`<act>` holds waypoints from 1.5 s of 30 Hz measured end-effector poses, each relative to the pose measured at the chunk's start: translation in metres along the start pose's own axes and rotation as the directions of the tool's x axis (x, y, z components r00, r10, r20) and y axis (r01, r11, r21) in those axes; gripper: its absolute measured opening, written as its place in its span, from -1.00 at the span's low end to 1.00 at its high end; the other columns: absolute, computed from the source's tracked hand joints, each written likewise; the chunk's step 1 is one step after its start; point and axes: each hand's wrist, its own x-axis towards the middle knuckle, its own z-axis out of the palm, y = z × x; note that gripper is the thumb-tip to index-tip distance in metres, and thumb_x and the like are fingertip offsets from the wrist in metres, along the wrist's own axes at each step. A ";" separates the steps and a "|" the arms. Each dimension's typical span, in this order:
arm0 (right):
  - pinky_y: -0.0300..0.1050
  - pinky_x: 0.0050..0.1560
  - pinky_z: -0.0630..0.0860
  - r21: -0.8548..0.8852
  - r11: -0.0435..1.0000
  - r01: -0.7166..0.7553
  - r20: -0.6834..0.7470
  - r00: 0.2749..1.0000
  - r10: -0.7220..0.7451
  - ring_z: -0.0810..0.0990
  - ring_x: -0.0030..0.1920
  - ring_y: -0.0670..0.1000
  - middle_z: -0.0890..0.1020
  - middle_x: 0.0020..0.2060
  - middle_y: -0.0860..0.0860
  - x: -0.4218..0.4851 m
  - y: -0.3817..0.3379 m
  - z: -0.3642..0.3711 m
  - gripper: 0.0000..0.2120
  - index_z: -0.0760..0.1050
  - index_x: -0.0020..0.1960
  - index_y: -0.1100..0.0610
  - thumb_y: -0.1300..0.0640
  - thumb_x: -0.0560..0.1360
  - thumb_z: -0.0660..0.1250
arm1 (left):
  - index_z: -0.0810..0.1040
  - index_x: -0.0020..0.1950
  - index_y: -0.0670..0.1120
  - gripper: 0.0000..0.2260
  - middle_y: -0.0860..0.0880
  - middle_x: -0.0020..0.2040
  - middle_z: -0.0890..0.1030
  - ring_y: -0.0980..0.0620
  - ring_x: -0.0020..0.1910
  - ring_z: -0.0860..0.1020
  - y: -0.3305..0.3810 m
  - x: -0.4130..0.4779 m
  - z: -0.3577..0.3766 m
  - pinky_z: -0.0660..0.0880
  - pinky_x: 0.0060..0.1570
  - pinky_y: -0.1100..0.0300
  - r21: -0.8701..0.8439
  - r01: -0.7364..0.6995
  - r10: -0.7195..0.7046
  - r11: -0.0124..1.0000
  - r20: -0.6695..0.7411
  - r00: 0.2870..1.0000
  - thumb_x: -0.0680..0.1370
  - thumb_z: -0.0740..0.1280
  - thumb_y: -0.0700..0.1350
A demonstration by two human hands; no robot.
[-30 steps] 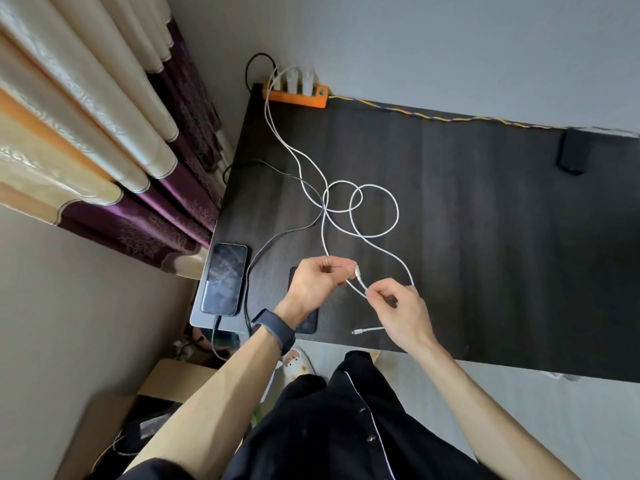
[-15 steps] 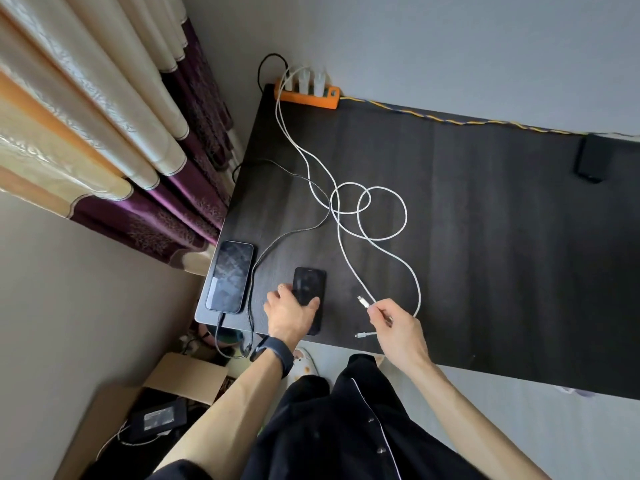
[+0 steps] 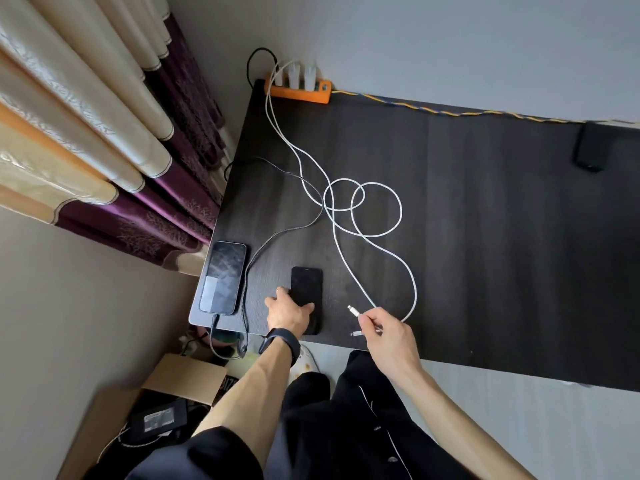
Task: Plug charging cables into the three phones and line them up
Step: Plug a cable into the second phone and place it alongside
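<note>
My left hand point(image 3: 289, 311), off the white cable point(image 3: 401, 211), now grips the black phone point(image 3: 306, 284); right hand point(image 3: 389, 337) pinches the cable's plug end.

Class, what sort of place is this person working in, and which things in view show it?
Probably a room in a home, perhaps a bedroom or study: cream-and-purple curtains hang beside a dark desk against a plain wall, with an orange power strip.
</note>
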 end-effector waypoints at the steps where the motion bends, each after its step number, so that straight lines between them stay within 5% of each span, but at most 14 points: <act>1: -0.22 -0.20 0.42 -0.001 1.000 -0.007 -0.002 1.000 0.007 0.60 -0.19 -0.17 0.64 -0.30 -0.20 0.000 0.001 -0.001 -0.83 0.53 -0.13 -0.03 0.00 0.61 0.26 | 0.45 0.29 -0.11 -0.53 -0.16 0.24 0.50 -0.22 0.16 0.55 -0.002 0.003 -0.004 0.50 0.20 -0.03 -0.025 -0.022 0.022 0.999 0.014 1.000 0.46 0.48 0.01; 6: -0.15 -0.12 0.46 0.000 1.000 -0.015 -0.038 0.999 0.015 0.62 -0.12 -0.11 0.64 -0.22 -0.12 -0.003 -0.003 -0.005 -0.82 0.68 0.00 -0.06 0.00 0.61 0.29 | 0.56 0.21 -0.13 -0.68 -0.09 -0.01 0.69 -0.14 0.00 0.67 -0.001 0.004 -0.027 0.62 0.06 -0.06 -0.358 0.083 -0.032 0.930 0.147 0.989 0.46 0.45 -0.16; 11: -0.41 -0.15 0.40 0.190 0.981 -0.029 -0.032 0.999 0.036 0.57 -0.13 -0.41 0.67 -0.17 -0.19 -0.014 -0.024 -0.014 -0.85 0.67 -0.03 -0.14 -0.08 0.58 0.32 | 0.47 0.23 -0.12 -0.68 -0.20 0.01 0.66 -0.18 -0.07 0.67 0.009 -0.020 -0.053 0.67 -0.16 0.02 -0.774 0.291 0.027 0.562 0.368 0.929 0.52 0.38 -0.37; 18: -0.21 -0.20 0.49 0.254 0.965 0.069 -0.042 0.997 -0.060 0.61 -0.25 -0.03 0.61 -0.32 -0.06 -0.028 -0.049 -0.010 -0.85 0.55 -0.08 -0.05 -0.01 0.61 0.25 | 0.55 0.26 -0.26 -0.73 -0.20 0.03 0.66 -0.01 -0.11 0.68 0.026 -0.042 -0.060 0.63 -0.33 0.25 -0.838 0.471 0.126 0.277 0.517 0.847 0.56 0.34 -0.31; 23: -0.04 -0.15 0.59 0.258 0.954 0.150 -0.090 0.987 -0.131 0.58 -0.27 -0.03 0.59 -0.35 -0.09 -0.028 -0.057 -0.007 -0.85 0.57 0.10 -0.04 0.02 0.64 0.23 | 0.58 0.14 -0.24 -0.84 -0.18 -0.15 0.71 0.02 -0.27 0.71 0.038 -0.049 -0.059 0.61 -0.38 0.27 -0.818 0.500 0.167 0.284 0.556 0.814 0.58 0.32 -0.31; 28: -0.04 -0.02 0.63 0.217 0.966 0.143 -0.132 0.984 -0.117 0.59 -0.21 -0.18 0.57 -0.34 -0.29 -0.024 -0.056 -0.007 -0.78 0.58 0.20 -0.05 0.03 0.64 0.21 | 0.57 0.22 -0.24 -0.79 -0.19 -0.03 0.70 0.00 -0.18 0.71 0.043 -0.056 -0.059 0.63 -0.31 0.25 -0.826 0.481 0.203 0.292 0.545 0.813 0.60 0.29 -0.31; 39: -0.02 -0.04 0.58 0.151 0.988 0.031 -0.138 0.990 -0.010 0.64 -0.17 -0.03 0.57 -0.37 -0.15 -0.026 -0.055 -0.004 -0.79 0.60 0.06 -0.04 0.01 0.63 0.18 | 0.47 0.38 0.03 -0.59 -0.08 0.01 0.68 -0.08 -0.02 0.67 0.042 -0.068 -0.055 0.65 -0.21 0.14 -0.908 0.291 0.232 0.302 0.366 0.901 0.58 0.33 -0.30; 45: -0.02 -0.05 0.57 0.196 0.980 -0.020 -0.099 0.994 0.040 0.63 -0.21 -0.03 0.65 -0.38 -0.08 -0.024 -0.058 -0.002 -0.81 0.58 -0.08 -0.03 0.00 0.61 0.21 | 0.34 0.51 0.06 -0.48 -0.11 0.07 0.71 -0.15 0.04 0.69 0.040 -0.071 -0.053 0.62 0.10 -0.03 -0.911 0.158 0.256 0.381 0.268 0.929 0.60 0.32 -0.27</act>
